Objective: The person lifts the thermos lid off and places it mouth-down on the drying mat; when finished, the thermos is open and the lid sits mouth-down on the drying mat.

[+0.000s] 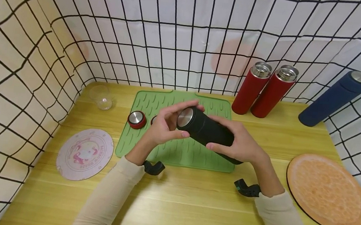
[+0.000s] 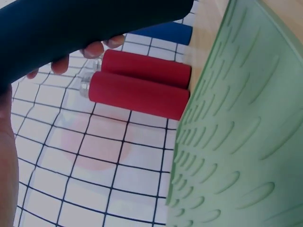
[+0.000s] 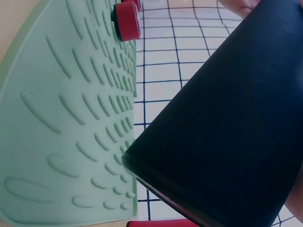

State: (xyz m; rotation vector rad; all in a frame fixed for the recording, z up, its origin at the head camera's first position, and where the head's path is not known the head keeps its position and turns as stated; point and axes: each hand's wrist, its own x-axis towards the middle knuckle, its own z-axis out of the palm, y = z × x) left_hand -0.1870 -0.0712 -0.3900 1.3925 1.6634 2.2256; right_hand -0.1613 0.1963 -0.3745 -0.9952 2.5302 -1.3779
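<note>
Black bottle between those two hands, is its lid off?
No, the head view shows the silver-topped lid on the end of the black bottle nearest the left hand.

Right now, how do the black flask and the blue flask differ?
The black flask is black all over its body, while the blue flask is dark blue. The black flask is in the right hand, while the blue flask stands on the table. The black flask is tilted well over, while the blue flask is upright. Both are cylindrical, with a lid on and a silvery top.
</note>
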